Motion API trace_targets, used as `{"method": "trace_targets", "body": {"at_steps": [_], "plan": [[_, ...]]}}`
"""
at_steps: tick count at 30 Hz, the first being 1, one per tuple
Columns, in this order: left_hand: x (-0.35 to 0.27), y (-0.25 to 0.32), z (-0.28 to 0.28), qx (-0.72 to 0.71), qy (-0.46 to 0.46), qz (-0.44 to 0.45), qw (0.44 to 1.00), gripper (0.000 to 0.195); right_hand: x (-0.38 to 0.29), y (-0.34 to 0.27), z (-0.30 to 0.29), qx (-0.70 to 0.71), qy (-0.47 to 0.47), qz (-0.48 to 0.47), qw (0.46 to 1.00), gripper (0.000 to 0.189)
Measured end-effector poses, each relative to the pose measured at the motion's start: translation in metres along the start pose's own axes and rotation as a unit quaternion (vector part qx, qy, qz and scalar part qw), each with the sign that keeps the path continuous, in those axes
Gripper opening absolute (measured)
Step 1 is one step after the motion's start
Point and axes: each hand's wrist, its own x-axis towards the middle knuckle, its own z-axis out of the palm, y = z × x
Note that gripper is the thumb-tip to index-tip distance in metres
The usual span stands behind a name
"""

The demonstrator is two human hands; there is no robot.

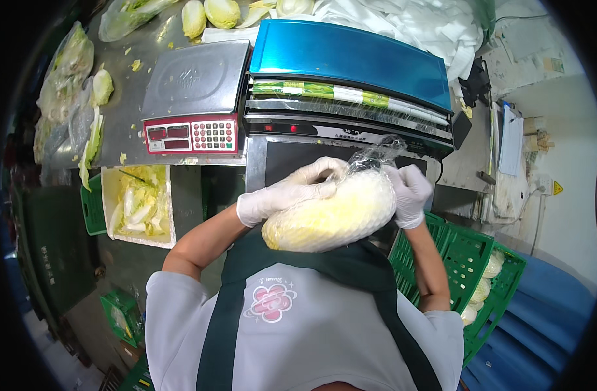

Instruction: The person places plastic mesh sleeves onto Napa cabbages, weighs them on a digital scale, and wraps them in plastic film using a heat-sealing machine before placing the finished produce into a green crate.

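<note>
A napa cabbage in a white foam net and clear film (327,215) lies slantwise between my gloved hands, close to my apron. My left hand (298,188) rests along its upper left side, with thumb and fingers at the loose film. At its right end my right hand (409,195) has curled fingers against the gathered clear film (376,154); whether they pinch it is hidden. Just beyond stands a film wrapping machine with a blue lid (347,61) and a roll of printed film (323,93).
A digital scale (195,80) stands left of the wrapper. Unwrapped napa cabbages (194,19) lie at the back. Below the table edge, a foam box (173,210) holds trimmed leaves. Green crates (503,288) with wrapped cabbages stand at right. A clipboard (511,141) is at far right.
</note>
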Motion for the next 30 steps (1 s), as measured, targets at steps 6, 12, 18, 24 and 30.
{"method": "trace_targets", "body": {"at_steps": [6, 12, 18, 24, 30], "plan": [[0.003, 0.053, 0.028, -0.063, -0.167, -0.13, 0.975, 0.077, 0.124, -0.027, -0.057, 0.063, -0.161, -0.223, 0.959, 0.049], [0.017, 0.061, 0.031, -0.07, -0.214, -0.21, 0.951, 0.064, 0.172, -0.075, -0.024, 0.364, -0.294, -0.25, 0.848, 0.05], [0.036, 0.018, 0.009, 0.029, -0.239, -0.234, 0.942, 0.066, 0.062, -0.109, 0.062, 0.369, -0.437, -0.28, 0.771, 0.036], [0.04, 0.002, -0.027, 0.143, -0.167, -0.266, 0.939, 0.068, 0.033, -0.064, 0.022, 0.109, -0.204, -0.28, 0.932, 0.043], [0.041, -0.001, 0.017, -0.152, -0.095, -0.386, 0.905, 0.056, -0.03, -0.02, -0.064, 0.188, -0.208, 0.162, 0.946, 0.063]]}}
